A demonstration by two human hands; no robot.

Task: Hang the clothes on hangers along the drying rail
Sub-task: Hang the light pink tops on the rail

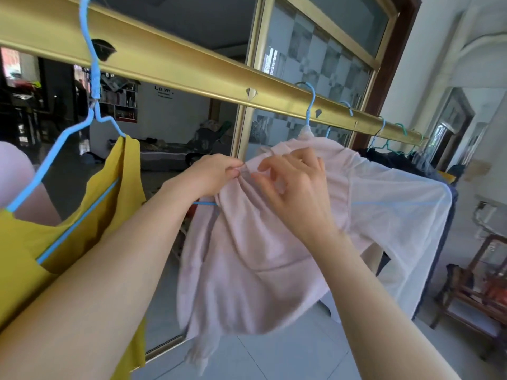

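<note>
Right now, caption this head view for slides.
Left hand and right hand pinch a pink top hanging from the rail.

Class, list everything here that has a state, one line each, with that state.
pink top: on its hanger, bunched at the hands.
pink top's hanger: hooked on the gold rail.
yellow top: hanging from the rail.
left hand: pinches the pink top.
right hand: pinches the pink top.
dark clothes: hanging on the rail.

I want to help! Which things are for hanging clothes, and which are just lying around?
For the job: pink top, blue hanger, gold rail, yellow top, left hand, right hand.
Just around: wooden chair, shelf of bottles.
</note>
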